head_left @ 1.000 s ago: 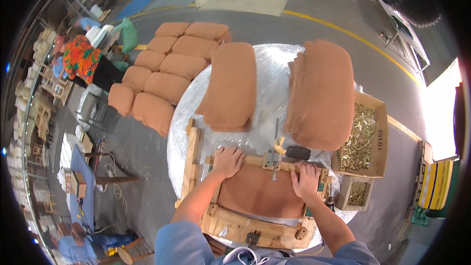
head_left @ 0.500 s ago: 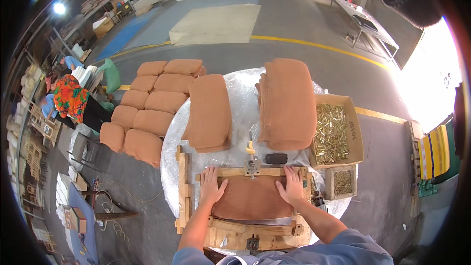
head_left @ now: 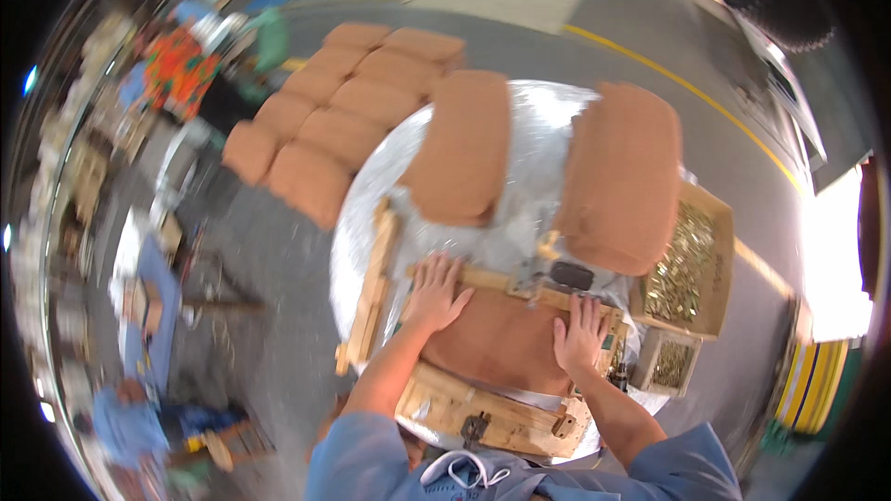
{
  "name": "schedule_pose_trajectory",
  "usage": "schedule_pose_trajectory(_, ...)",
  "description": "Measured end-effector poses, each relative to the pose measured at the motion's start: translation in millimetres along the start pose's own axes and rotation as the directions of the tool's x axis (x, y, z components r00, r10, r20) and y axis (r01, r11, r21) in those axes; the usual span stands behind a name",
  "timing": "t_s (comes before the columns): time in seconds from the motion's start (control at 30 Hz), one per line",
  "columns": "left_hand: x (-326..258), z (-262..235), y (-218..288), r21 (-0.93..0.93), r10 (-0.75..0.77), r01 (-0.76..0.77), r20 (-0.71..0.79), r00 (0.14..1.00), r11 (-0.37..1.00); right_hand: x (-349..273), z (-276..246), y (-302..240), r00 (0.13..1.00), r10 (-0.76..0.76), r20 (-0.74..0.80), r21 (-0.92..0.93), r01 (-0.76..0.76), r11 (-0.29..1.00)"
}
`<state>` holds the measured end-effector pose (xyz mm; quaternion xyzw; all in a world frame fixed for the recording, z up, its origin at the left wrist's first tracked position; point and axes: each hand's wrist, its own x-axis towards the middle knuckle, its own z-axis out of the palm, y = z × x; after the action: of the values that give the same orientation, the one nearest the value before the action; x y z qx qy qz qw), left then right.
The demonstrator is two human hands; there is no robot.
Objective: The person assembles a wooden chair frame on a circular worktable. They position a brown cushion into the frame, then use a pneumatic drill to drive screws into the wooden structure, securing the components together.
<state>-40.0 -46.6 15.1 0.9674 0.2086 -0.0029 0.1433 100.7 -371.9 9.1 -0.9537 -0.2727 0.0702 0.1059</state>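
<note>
A brown upholstered panel (head_left: 497, 339) lies in a wooden frame jig (head_left: 483, 404) on a round table wrapped in clear plastic (head_left: 357, 264). My left hand (head_left: 436, 295) rests on the jig's far rail at the panel's left corner, fingers stretched out, thumb toward the panel. My right hand (head_left: 579, 336) lies likewise at the right end, fingers spread over the rail. Neither hand grips anything. A metal clamp (head_left: 474, 427) sits on the jig's near side. Beyond the far rail are a blurred yellow-handled clamp (head_left: 548, 246) and a flat black object (head_left: 572, 275).
Brown cushion pieces are stacked at the table's far left (head_left: 462, 144) and far right (head_left: 624, 176). A carton of brass-coloured metal parts (head_left: 682, 269) and a smaller box (head_left: 670, 362) stand at right. Several brown cushions (head_left: 316, 181) lie beyond left. People work at left, including one in blue (head_left: 130, 427).
My view has swung left and down, blurring the picture and shifting the table up and to the right. A person in blue has come into view at lower left. Both hands stay on the jig.
</note>
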Motion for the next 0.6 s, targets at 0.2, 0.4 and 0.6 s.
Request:
schedule_pose_trajectory(0.2, -5, 16, -15, -0.068, 0.027, -0.036, -0.118, 0.993, 0.997, 3, 15, -3, 1.000, -0.023, 0.010, -0.172, 0.024, 0.985)
schedule_pose_trajectory(0.4, -17, 27, -19, -0.128, 0.046, -0.077, -0.227, 0.973, 0.989, -4, 26, 6, 0.998, -0.054, -0.016, -0.251, 0.048, 0.967)
schedule_pose_trajectory(0.6, -18, 37, -16, -0.207, 0.031, -0.097, -0.301, 0.953, 0.973, -5, 30, 14, 0.996, -0.055, -0.067, -0.258, 0.036, 0.966)
